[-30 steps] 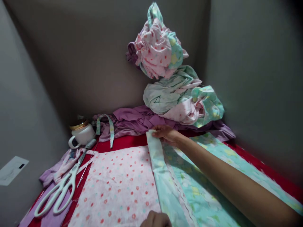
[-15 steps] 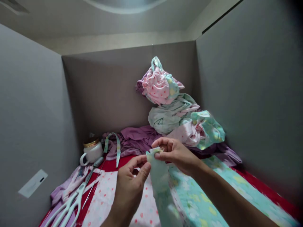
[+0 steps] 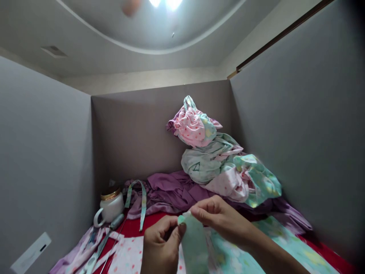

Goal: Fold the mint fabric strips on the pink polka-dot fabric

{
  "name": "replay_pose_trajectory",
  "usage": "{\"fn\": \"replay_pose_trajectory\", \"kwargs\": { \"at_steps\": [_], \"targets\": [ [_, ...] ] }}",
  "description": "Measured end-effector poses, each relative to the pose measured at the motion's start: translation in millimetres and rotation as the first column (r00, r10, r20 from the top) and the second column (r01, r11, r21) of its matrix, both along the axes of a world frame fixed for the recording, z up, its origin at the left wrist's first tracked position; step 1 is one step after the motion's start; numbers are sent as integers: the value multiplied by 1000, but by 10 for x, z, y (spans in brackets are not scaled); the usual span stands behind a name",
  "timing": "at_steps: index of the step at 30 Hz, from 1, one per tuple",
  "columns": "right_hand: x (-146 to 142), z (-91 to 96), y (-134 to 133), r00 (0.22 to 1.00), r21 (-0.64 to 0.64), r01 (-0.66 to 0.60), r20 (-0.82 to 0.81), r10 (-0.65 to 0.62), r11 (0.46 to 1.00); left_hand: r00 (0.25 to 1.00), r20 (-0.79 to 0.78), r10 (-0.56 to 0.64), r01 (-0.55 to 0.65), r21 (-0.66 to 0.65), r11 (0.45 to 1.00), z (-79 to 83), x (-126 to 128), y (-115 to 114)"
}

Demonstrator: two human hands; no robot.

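A pale green strip of fabric (image 3: 195, 243) hangs down between my two hands, its top edge pinched at both corners. My left hand (image 3: 163, 240) grips the left corner between thumb and forefinger. At the other corner, my right hand (image 3: 218, 217) is closed on the strip with thumb and fingers together. Beneath lie a white cloth with pink dots (image 3: 128, 253) and a mint floral cloth (image 3: 285, 243), both partly hidden by my hands and arms.
A white mug with a gold lid (image 3: 111, 207) stands at the left, near scissors (image 3: 91, 262) and a narrow floral strip (image 3: 143, 205). Behind are purple cloth (image 3: 171, 186) and piled bundled fabrics (image 3: 203, 163). Grey panels (image 3: 285, 125) enclose the space.
The view has tilted up, so everything sits lower and more ceiling shows. My left thumb and finger have closed onto the strip's corner; my right hand stays on its other side.
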State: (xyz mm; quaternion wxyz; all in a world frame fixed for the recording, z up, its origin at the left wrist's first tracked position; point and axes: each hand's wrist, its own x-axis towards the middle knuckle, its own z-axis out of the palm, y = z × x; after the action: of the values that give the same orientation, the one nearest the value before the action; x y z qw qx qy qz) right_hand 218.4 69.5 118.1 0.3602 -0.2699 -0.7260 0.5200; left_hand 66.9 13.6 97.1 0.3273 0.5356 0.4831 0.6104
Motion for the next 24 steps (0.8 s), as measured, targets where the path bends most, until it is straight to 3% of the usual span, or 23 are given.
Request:
{"fn": "replay_pose_trajectory", "kwargs": {
  "at_steps": [6,15,24],
  "targets": [
    [1,51,-77,996,-82,90,26,-88,993,994,-100,-33,37,41,998,-25,-2,7],
    [21,59,-72,980,21,183,81,-184,983,973,-193,-125,146,102,984,-143,-61,61],
    [-18,106,-169,982,86,180,46,-184,980,967,-120,-223,224,-9,975,-154,-88,84]
  ]
}}
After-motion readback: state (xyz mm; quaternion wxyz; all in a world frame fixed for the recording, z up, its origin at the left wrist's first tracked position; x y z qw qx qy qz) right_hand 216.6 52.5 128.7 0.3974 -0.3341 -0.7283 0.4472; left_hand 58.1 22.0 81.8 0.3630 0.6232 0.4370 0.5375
